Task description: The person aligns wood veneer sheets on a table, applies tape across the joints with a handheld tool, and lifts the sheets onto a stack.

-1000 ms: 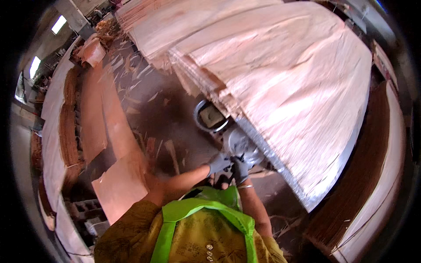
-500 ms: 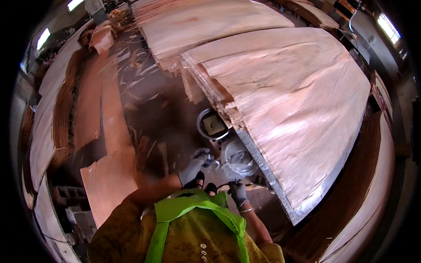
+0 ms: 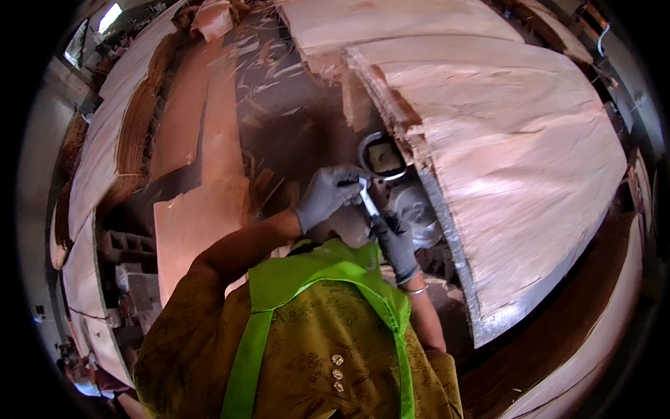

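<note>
A round, metal-rimmed basin [image 3: 362,155] is seen just above the frame's centre, with a yellowish block [image 3: 383,158] set in its dark interior. Clear plastic [image 3: 417,215] is bunched just below it, its contents not legible. A slim pale object [image 3: 369,200] is held, tilted, near the centre, left of the plastic; its lower end is gripped by the gloved right hand [image 3: 399,250]. The gloved left hand [image 3: 324,199] is curled at its upper end, though whether it is gripped there cannot be told. At right, a broad sheet stack [image 3: 530,133] is bordered by a grey metal edge [image 3: 452,244]. Room is left by a strip of floor [image 3: 300,129] between that stack and the reddish sheets [image 3: 199,223] at left, with scraps [image 3: 262,52] strewn toward its upper end.
</note>
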`<state>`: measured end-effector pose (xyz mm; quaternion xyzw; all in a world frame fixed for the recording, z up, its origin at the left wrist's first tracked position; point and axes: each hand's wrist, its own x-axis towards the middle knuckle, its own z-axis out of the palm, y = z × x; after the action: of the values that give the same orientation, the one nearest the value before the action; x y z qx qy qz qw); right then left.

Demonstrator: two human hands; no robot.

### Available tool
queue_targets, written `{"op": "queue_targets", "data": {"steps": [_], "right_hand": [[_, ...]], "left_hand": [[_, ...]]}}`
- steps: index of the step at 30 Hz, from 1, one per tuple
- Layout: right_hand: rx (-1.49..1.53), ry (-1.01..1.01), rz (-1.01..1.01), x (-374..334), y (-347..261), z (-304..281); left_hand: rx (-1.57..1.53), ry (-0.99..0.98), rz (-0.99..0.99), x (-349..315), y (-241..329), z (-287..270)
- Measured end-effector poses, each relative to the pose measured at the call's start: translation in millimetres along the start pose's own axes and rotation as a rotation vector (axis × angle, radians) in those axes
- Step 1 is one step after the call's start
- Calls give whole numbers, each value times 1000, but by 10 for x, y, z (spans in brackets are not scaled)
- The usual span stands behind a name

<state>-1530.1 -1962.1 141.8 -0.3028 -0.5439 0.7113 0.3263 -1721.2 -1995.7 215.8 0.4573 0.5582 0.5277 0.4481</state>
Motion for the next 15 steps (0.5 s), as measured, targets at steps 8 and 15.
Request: {"op": "queue_targets", "data": {"steps": [8,15], "right_hand": [[-111,89,118,159,185,-64],[-395,564,-57,529,474,-693]], "left_hand": [[241,-42,-103,339,-544,-346],[455,-102,-122,1630,-1782,-756]]}}
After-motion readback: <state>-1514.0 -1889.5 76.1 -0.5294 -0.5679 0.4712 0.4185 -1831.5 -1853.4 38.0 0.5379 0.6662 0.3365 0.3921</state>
